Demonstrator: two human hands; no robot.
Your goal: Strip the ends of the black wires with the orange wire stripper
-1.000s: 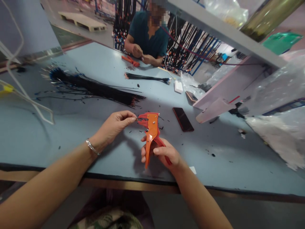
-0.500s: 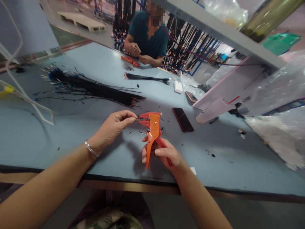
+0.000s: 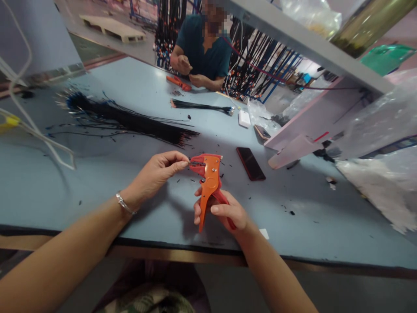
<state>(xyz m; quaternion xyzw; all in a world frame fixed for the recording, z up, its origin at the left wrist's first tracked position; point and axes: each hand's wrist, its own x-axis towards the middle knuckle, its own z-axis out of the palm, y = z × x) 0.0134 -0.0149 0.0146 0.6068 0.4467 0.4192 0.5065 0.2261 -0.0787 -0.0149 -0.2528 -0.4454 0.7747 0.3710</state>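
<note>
In the head view, my right hand (image 3: 224,211) is wrapped around the handles of an orange and red wire stripper (image 3: 211,174), its jaws pointing left. My left hand (image 3: 164,167) pinches a thin dark wire (image 3: 193,163) between thumb and forefinger, right at the mouth of the jaws. Most of that wire is hidden by the fingers and the tool. Beyond my hands lies a thick bundle of black wires (image 3: 130,121), with copper-coloured ends to the right and blue and silvery ends to the left.
A smartphone (image 3: 250,164) lies to the right of the stripper. Farther off are a smaller wire bundle (image 3: 202,105), a white box (image 3: 243,118) and an orange tool (image 3: 178,83) before a co-worker (image 3: 202,50). A shelf upright (image 3: 302,117) stands at right. Dark scraps dot the table.
The wire and my left fingertips have shifted very slightly right at the stripper's jaws. My right hand keeps its hold. Across the table, the co-worker's hand has risen a little.
</note>
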